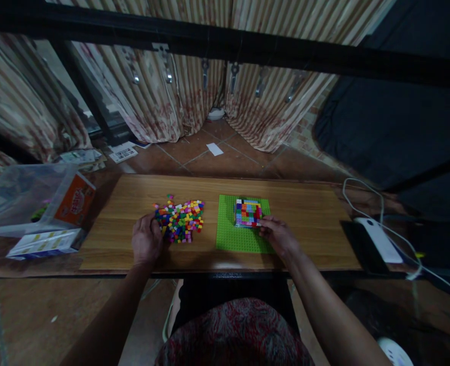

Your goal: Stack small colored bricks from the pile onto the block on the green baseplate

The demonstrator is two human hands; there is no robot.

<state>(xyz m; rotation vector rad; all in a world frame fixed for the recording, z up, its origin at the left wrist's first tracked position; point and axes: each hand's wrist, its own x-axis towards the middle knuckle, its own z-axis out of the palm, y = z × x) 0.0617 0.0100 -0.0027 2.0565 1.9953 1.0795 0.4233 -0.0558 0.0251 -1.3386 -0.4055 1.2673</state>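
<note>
On the wooden board lies a loose heap of small coloured building bricks (183, 221). My left hand (147, 240) rests at the heap's left edge, fingers lying against the nearest bricks and nothing visibly held. Right of the heap is a green studded baseplate (227, 239). A low block of multicoloured bricks (248, 212) stands on its upper middle part. My right hand (280, 235) reaches over the baseplate's right side, its fingertips pinched together at the block's lower right corner. Whatever is between those fingertips is too small to make out.
At the left are a clear plastic bin (27, 198) with an orange label and a white carton (45, 244). A white power strip (379, 241) with a cable lies at the right end, on a dark flat object. Curtains (194, 96) hang beyond the table (304, 203).
</note>
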